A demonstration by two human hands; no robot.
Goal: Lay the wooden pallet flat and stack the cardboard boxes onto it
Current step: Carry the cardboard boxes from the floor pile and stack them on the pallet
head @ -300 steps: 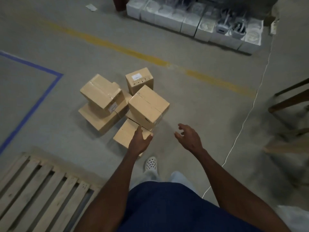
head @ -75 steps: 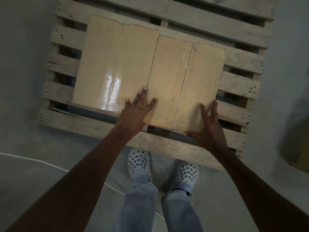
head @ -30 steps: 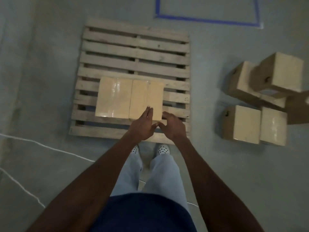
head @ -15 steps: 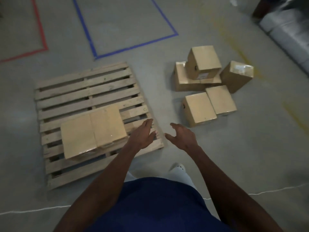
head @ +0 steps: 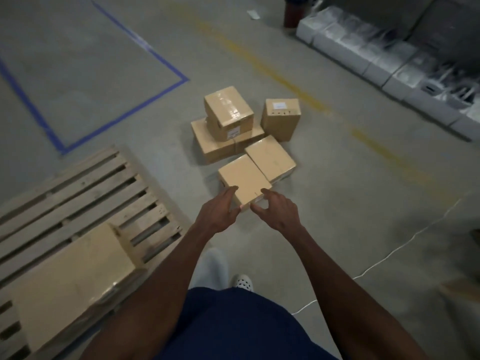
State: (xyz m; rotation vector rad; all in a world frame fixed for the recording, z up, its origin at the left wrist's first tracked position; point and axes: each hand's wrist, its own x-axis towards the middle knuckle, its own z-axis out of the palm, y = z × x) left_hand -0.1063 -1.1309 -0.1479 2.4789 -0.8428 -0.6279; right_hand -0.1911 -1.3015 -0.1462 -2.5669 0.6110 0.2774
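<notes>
The wooden pallet (head: 85,188) lies flat on the floor at the lower left, and cardboard boxes (head: 70,276) rest side by side on its near part. Several more cardboard boxes form a cluster on the floor ahead. The nearest box (head: 242,179) sits beside a second one (head: 270,158). Behind them a box (head: 228,113) lies on a flatter box (head: 220,145), with an upright labelled box (head: 281,118) to the right. My left hand (head: 218,211) and my right hand (head: 276,211) reach to the nearest box's close corner, fingers spread on either side, holding nothing.
Blue tape (head: 124,113) and a worn yellow line (head: 259,63) mark the concrete floor. A row of white cartons (head: 389,55) lines the far right, with a dark red cylinder (head: 293,11) beside it. A white cable (head: 389,255) runs across the floor on the right.
I have turned from the pallet toward the floor cluster and come closer. Both hands moved forward from above the pallet's corner to the nearest box's close corner.
</notes>
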